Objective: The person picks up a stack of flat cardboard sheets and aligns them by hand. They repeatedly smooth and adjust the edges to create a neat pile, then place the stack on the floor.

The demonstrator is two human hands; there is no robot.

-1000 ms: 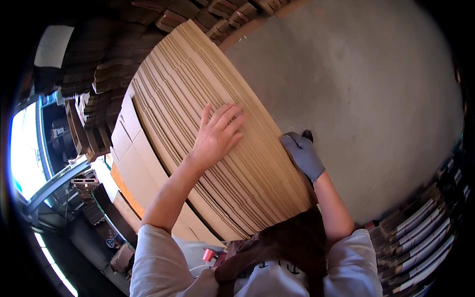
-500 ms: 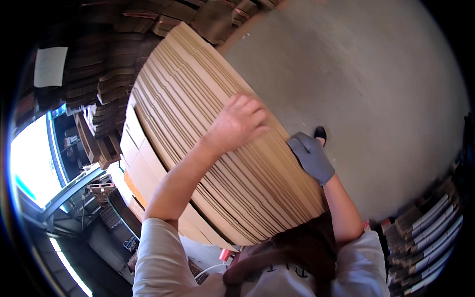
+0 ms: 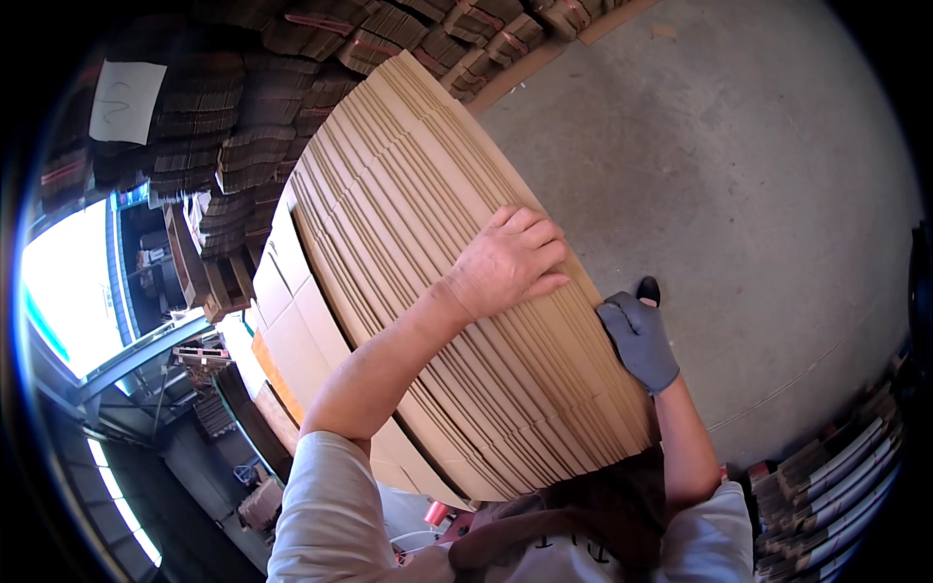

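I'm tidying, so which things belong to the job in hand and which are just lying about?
In hand:
cardboard stack
left hand, over it
gloved right hand, at its edge

Lying about:
brown stacks behind
white sheet
pale-edged stacks, lower right

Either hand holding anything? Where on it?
Gloved right hand is at the cardboard stack's right side; bare left hand is over its top, fingers curled. Whether either grips it can't be told.

L hand bare w/ fingers curled; R hand gloved.
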